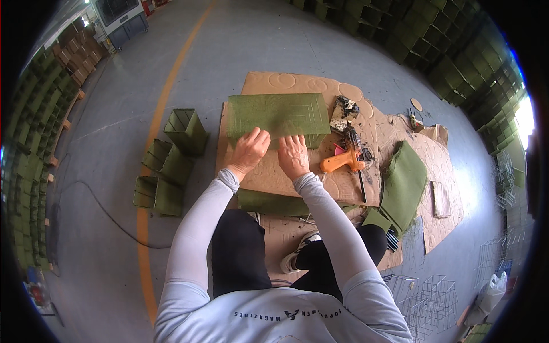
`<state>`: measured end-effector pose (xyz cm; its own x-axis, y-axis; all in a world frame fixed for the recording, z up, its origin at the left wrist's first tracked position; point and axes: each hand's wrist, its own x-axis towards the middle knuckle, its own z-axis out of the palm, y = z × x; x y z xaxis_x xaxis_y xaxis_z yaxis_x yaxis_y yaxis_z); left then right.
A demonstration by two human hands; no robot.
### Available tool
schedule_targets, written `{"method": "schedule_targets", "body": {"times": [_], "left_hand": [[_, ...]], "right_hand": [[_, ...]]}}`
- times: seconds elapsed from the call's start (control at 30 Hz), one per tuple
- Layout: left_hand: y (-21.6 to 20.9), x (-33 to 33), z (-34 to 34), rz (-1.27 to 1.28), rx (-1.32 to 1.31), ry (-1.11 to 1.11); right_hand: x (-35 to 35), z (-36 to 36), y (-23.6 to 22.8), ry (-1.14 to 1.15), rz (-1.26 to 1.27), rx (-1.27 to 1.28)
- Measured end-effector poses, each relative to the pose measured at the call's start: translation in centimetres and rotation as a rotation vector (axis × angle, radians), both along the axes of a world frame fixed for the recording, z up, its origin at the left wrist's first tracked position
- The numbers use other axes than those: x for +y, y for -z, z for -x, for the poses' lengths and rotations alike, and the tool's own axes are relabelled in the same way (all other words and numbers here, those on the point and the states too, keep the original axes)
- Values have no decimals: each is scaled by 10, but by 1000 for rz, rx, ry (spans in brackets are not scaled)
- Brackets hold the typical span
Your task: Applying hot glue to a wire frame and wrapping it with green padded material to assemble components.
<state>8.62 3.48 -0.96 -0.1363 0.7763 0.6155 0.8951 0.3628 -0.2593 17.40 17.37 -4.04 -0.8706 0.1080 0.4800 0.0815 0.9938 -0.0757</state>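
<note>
A green fabric sheet (275,111) with straight lines showing on it lies on a cardboard-topped work surface (266,177) before me. At its near edge the fingers of my left hand (250,150) are curled closed on the fabric. My right hand (293,155) lies beside it, fingers stretched out over the near edge, gripping nothing. To the right of the right hand rests an orange glue gun (337,162). Dark-smeared scraps (345,114) lie beyond the gun. More green fabric (294,204) shows under the near side of the cardboard.
Three open green fabric boxes (166,157) stand on the floor at left, near a yellow line (157,123) and a dark cable (106,210). At right lie folded green fabric (404,183) and cardboard sheets (443,171). Wire frames (429,300) stand at lower right; stacked green boxes (423,37) line the back.
</note>
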Motion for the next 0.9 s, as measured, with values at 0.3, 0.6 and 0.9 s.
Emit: {"method": "schedule_targets", "body": {"times": [0.3, 0.6, 0.9], "left_hand": [[-3, 4, -2, -4, -72, -11], [6, 13, 1, -31, -58, 58], [4, 16, -4, -34, -70, 16]], "right_hand": [[-2, 4, 3, 5, -5, 17], [8, -4, -4, -127, 316, 201], [31, -3, -30, 370, 1220, 707]]}}
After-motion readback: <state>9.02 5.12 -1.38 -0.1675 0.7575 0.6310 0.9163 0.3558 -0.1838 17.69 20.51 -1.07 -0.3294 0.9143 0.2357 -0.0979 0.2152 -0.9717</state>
